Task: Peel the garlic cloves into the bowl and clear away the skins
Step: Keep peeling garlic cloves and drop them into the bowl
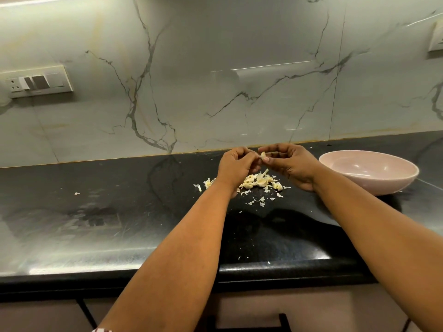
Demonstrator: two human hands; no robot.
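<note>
Both hands are raised above the black counter (119, 212), close together. My right hand (292, 165) pinches a pale garlic clove (263, 156) between thumb and fingers. My left hand (236, 167) has curled fingers pinching at the clove's skin from the left. Below the hands lies a pile of garlic cloves and papery skins (259, 182) on the counter. A pale pink bowl (374, 180) stands to the right of my right hand; I see nothing lying inside it.
Loose skin flakes (257, 201) are scattered in front of the pile, and a few near the counter's front edge (242, 258). One scrap (76, 193) lies far left. A marble backsplash rises behind, with a switch plate (38, 82) at the left.
</note>
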